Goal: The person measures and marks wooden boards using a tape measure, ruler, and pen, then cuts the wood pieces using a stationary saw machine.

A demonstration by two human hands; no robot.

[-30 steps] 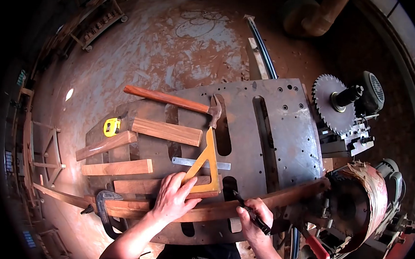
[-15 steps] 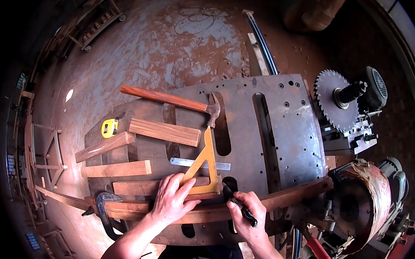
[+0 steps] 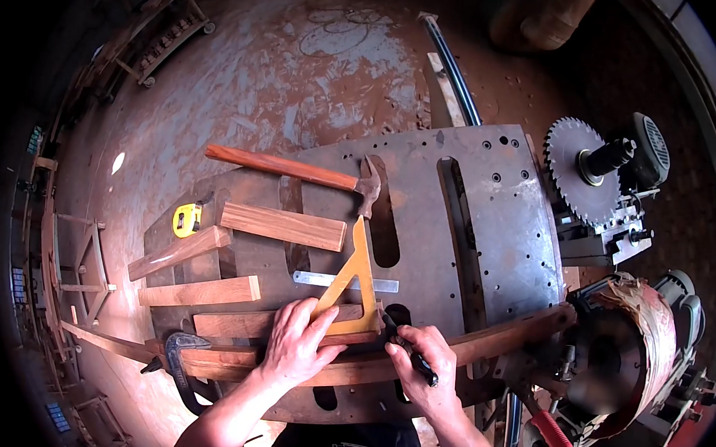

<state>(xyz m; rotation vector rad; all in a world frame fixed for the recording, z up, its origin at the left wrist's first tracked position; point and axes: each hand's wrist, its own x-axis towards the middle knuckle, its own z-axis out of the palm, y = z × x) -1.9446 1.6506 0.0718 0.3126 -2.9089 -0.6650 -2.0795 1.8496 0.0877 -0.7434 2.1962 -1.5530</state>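
Observation:
My left hand (image 3: 297,347) presses a yellow triangular square (image 3: 359,277) against a short wooden block (image 3: 233,324), its thumb and fingers on the square's lower left part. A dark marking tool (image 3: 421,365) is gripped in my right hand (image 3: 427,367), its tip at the lower right corner of the square, by the block's end. A long wooden beam (image 3: 498,339) runs beneath both hands. Behind the square lies a steel ruler (image 3: 313,279), partly covered by it. The claw hammer (image 3: 368,187) rests just beyond the square's tip.
On the slotted metal table (image 3: 505,224) lie other wooden pieces (image 3: 284,225) and a yellow tape measure (image 3: 187,220). A black clamp (image 3: 175,368) grips the beam's left part. To the right stand a toothed saw blade (image 3: 570,167) and a machine with a red handle (image 3: 552,437).
My right hand has moved left and slightly up, bringing the marking tool's tip to the square's corner. My left hand stays on the square. The view has shifted slightly.

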